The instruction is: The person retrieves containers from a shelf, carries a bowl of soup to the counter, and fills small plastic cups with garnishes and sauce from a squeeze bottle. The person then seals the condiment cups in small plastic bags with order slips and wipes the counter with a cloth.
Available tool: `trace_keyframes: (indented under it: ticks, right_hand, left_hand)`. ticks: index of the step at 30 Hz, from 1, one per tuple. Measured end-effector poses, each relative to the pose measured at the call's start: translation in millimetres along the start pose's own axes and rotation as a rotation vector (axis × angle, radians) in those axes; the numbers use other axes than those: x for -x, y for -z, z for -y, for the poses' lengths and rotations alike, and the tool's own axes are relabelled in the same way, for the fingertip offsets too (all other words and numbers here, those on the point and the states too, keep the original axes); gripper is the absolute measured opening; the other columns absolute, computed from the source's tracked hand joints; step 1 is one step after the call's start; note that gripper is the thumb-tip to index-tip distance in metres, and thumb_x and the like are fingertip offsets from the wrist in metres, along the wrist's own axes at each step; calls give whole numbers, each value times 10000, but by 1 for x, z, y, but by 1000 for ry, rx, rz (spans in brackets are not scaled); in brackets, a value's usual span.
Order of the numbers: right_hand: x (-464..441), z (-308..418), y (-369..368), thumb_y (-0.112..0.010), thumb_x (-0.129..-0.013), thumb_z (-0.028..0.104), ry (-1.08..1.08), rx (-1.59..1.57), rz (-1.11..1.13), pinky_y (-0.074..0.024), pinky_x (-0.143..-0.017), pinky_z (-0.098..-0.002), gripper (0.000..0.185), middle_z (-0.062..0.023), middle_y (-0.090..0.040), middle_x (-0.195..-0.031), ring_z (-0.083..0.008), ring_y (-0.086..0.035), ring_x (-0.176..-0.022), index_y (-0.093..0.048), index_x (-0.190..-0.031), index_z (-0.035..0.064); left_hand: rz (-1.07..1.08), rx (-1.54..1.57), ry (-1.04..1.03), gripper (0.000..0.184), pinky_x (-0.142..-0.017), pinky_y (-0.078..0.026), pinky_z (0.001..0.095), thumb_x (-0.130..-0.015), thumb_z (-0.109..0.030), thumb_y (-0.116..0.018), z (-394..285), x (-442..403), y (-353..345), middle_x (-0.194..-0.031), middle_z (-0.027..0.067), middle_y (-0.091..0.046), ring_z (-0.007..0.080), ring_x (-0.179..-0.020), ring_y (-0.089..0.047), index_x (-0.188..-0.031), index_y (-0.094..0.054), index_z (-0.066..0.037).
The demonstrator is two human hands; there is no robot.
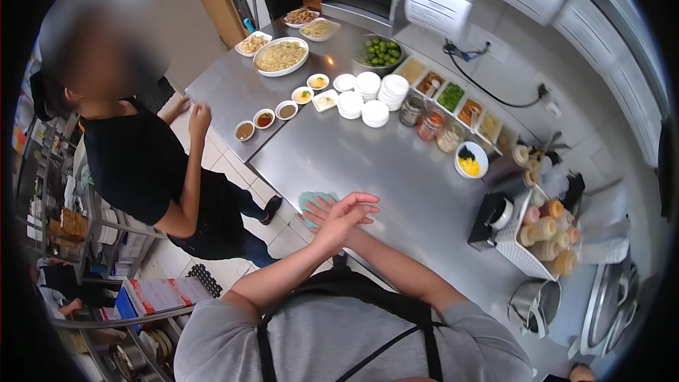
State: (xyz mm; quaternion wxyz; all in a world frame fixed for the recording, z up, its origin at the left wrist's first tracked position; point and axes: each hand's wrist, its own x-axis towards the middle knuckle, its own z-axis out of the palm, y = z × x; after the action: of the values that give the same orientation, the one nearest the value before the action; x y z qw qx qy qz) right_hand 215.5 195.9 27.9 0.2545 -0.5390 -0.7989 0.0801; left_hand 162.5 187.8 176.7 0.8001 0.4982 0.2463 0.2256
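Note:
A green cloth (310, 201) lies at the near left edge of the steel table (417, 205). My right hand (320, 212) rests on the cloth, its fingers spread. Above my right wrist, my left hand (345, 218) crosses over with its fingers stretched out to the right and nothing in them. It hides part of my right hand. Whether the two touch cannot be seen.
A co-worker in black (134, 155) stands at the left. Noodle dishes (281, 56), sauce bowls (264, 119), stacked white dishes (368, 86) and green fruit (380, 51) stand farther back. At the right are a bottle basket (513, 240) and a metal pot (535, 305).

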Motion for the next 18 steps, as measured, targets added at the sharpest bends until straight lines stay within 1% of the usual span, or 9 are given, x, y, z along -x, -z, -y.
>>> trace_keyframes:
  ticks: [5,7,9,10,11,13,14,16,18]
  right_hand:
    - [165,25,85,-507,-828,362,-517,-183,165,-202,-1040,-492,413,-89,-473,-1243,-310,-340,-1224,-522,-1168,129]
    - [236,41,97,-517,-822,331,-524,103,-4,-215,-1030,-495,333,-85,-527,-1155,-304,-385,-1175,-582,-1060,108]
    - [302,52,108,-548,-806,340,-562,272,-11,-235,-1032,-471,448,-78,-465,-1243,-298,-364,-1215,-502,-1186,107]
    - [333,57,113,-554,-808,322,-615,298,-32,-231,-1030,-480,454,-90,-448,-1264,-309,-349,-1226,-488,-1201,105]
    - [363,64,118,-559,-809,305,-670,322,-54,-227,-1028,-490,461,-102,-431,-1284,-320,-334,-1237,-474,-1215,103]
    - [414,84,133,-564,-810,242,-733,381,-193,-222,-1021,-509,484,-115,-381,-1333,-349,-299,-1257,-436,-1250,87]
    - [440,91,137,-564,-810,242,-726,387,-195,-222,-1021,-509,484,-115,-381,-1333,-349,-299,-1257,-436,-1250,87]
    - [487,108,141,-564,-802,181,-890,368,-243,-233,-1010,-523,499,-129,-345,-1360,-368,-291,-1257,-416,-1267,73]
    - [524,125,140,-560,-799,158,-946,367,-275,-236,-1006,-529,500,-150,-336,-1358,-376,-288,-1255,-412,-1268,65]
  left_hand:
    - [88,16,95,212,-795,-432,277,-870,-113,-480,54,40,-72,-1072,69,-558,144,-955,-547,-1055,-534,-25]
    - [194,69,122,210,-780,-436,277,-858,-113,-494,78,56,-108,-1003,71,-582,139,-902,-561,-1041,-543,-23]
    - [260,73,145,206,-778,-436,277,-859,-116,-493,95,74,-148,-1008,64,-576,136,-908,-556,-1037,-546,-26]
    - [330,73,168,202,-776,-437,276,-861,-119,-492,104,82,-167,-1012,57,-569,132,-914,-551,-1032,-549,-30]
    - [324,77,162,202,-776,-437,276,-861,-119,-492,111,89,-183,-1012,57,-569,132,-914,-551,-1032,-549,-30]
    - [416,8,192,195,-777,-439,276,-869,-136,-486,122,101,-213,-1029,42,-552,128,-929,-541,-1026,-553,-43]
    - [416,9,184,195,-777,-439,276,-869,-136,-486,126,105,-226,-1029,42,-552,128,-929,-541,-1026,-553,-43]
    - [495,-65,203,192,-773,-441,277,-878,-162,-483,131,114,-246,-1039,29,-539,127,-943,-533,-1022,-556,-56]
    - [515,-84,205,195,-770,-443,279,-879,-172,-483,133,121,-263,-1041,30,-540,126,-937,-533,-1019,-556,-57]
